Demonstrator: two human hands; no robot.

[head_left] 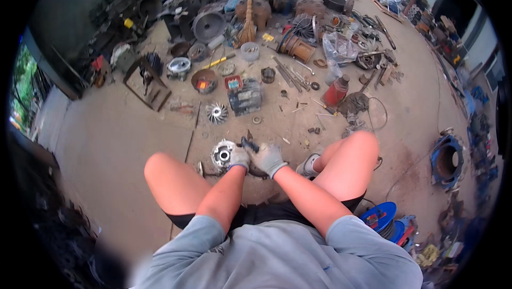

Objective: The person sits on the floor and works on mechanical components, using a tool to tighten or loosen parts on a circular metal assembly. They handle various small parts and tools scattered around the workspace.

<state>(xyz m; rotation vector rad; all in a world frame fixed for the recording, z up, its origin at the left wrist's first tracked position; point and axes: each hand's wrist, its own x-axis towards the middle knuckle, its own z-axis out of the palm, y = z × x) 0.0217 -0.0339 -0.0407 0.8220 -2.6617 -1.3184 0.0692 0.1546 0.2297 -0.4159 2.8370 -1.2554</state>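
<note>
My left hand (239,158), in a pale work glove, lies against the right edge of a round silver metal housing (222,154) with a dark central bore, and seems to grip it. Close beside it, my gloved right hand (268,160) is closed round a dark hand tool (249,143) whose exact kind I cannot make out. The tool points away from me, its tip just right of the housing. Both hands are low between my knees, near the floor. Their fingers are partly hidden.
Ahead lie a finned metal impeller (217,113), a dark box (245,99) and a metal frame (146,85). A red bottle jack (335,91) stands right of loose rods (288,74). A blue cable reel (380,217) sits by my right hip. Machine parts crowd the back.
</note>
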